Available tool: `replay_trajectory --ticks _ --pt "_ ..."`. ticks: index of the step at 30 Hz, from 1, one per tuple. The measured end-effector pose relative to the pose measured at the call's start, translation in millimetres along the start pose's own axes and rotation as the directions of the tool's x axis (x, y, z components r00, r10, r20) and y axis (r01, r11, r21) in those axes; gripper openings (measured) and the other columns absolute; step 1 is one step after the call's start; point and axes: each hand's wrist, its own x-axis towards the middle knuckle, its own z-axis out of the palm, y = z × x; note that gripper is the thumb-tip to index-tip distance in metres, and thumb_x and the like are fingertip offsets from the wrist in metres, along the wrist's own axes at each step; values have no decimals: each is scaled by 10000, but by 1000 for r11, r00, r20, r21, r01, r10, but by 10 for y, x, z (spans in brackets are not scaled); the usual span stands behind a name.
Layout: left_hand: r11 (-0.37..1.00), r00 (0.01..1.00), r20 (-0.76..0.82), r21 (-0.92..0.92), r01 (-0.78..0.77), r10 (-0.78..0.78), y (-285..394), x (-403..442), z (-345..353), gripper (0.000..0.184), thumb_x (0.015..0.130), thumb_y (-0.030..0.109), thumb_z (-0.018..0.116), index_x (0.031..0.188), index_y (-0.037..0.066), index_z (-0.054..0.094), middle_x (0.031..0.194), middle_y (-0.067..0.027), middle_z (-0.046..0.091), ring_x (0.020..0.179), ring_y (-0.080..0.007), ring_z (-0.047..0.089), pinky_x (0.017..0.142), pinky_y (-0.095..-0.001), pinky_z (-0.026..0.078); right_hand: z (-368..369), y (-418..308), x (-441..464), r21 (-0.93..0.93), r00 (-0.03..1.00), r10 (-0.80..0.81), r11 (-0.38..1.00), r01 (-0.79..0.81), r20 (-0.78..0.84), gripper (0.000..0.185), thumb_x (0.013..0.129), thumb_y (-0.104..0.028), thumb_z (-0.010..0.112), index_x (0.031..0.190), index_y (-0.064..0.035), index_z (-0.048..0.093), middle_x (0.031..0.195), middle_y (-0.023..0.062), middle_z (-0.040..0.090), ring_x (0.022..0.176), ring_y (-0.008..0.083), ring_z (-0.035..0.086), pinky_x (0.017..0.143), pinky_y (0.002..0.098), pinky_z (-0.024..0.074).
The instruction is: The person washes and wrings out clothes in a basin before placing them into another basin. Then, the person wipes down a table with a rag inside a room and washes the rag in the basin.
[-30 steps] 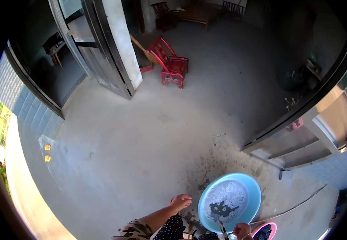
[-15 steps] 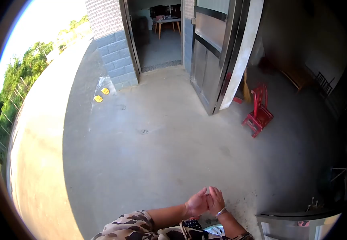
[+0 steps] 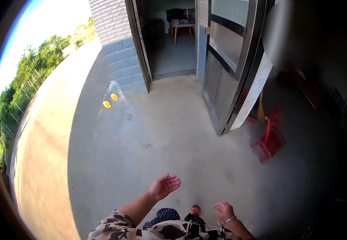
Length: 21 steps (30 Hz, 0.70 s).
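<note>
My left hand [image 3: 165, 187] is held out in front of my body, palm showing and fingers stretched, with nothing in it. Apart from it on the right, my right hand [image 3: 224, 211] wears a silvery bracelet [image 3: 230, 219] on its wrist. Its fingers are loosely bent, and I see nothing held there. Between and below the hands are dark dotted trousers [image 3: 167, 215] and one foot [image 3: 196, 209] in dark footwear. A patterned camouflage-like top [image 3: 113, 227] covers my upper arms and body.
Ahead, an open metal door [image 3: 226, 76] stands beside a doorway, with a table [image 3: 184, 26] inside. Yellow slippers [image 3: 110, 101] lie near the brick pillar [image 3: 126, 66]. A red chair [image 3: 270, 140] and a broom [image 3: 260, 109] are at right. Concrete floor [image 3: 161, 120] stretches ahead.
My hands, together before, have come apart, the left one moving left and up, the right one slightly down. The view has shifted, and a foot now shows below.
</note>
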Motion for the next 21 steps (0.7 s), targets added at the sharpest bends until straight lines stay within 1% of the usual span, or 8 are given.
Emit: replay_trajectory --ticks 2,4,7,9,11,12,16,21 --pt "993 997 -44 103 -62 67 267 23 -632 244 878 242 446 944 18 519 925 -126 592 884 -252 571 831 -375 446 -169 298 405 105 995 104 989 -104 3 160 709 -107 627 815 9 601 775 120 629 695 193 624 653 300 505" --pt "933 845 -521 351 82 122 413 -106 -1227 149 839 152 492 896 15 514 839 -116 585 757 -233 587 686 -337 488 -363 384 925 171 990 116 980 -101 -77 114 734 -49 601 823 22 593 736 96 626 657 144 611 604 268 506" --pt "623 454 -888 395 675 71 438 -577 -2507 160 816 167 524 819 12 561 702 -91 612 565 -173 592 455 -281 472 -766 -34 1798 469 972 236 858 -208 -1 89 760 -20 566 834 25 583 733 86 615 641 142 604 585 270 507" --pt "167 728 -685 719 674 11 503 -1043 -3575 163 809 159 537 814 3 584 687 -101 612 550 -183 590 449 -312 480 -871 -200 2438 543 972 222 827 -147 -75 97 790 -91 566 804 2 589 668 66 603 606 143 606 542 282 502" --pt "243 582 -813 571 784 33 717 -756 -3644 167 810 156 535 796 0 593 665 -110 607 528 -196 584 450 -333 484 -828 -34 2965 448 971 219 881 -156 -93 91 787 -80 563 805 6 586 659 63 599 587 140 597 541 272 498" --pt "421 287 -957 276 864 39 955 -486 -3429 171 810 155 531 786 -1 596 656 -114 605 518 -202 581 455 -341 486 -849 -48 3244 360 968 224 917 -170 -114 84 784 -68 559 805 10 583 650 59 595 567 137 589 539 263 495" --pt "860 476 -869 342 379 136 2415 808 -2497 124 774 125 527 786 13 578 637 -83 580 515 -175 561 440 -285 446 -910 -902 4279 327 958 278 900 -287 76 92 778 -68 554 809 14 582 656 59 595 555 121 569 512 251 472" --pt "805 812 -500 589 65 300 3874 2335 -1275 194 808 168 521 908 10 573 810 -68 601 722 -146 576 633 -266 479 -979 -1178 5467 114 966 192 970 -214 175 95 799 -47 537 865 20 556 684 67 589 553 125 571 490 243 484"
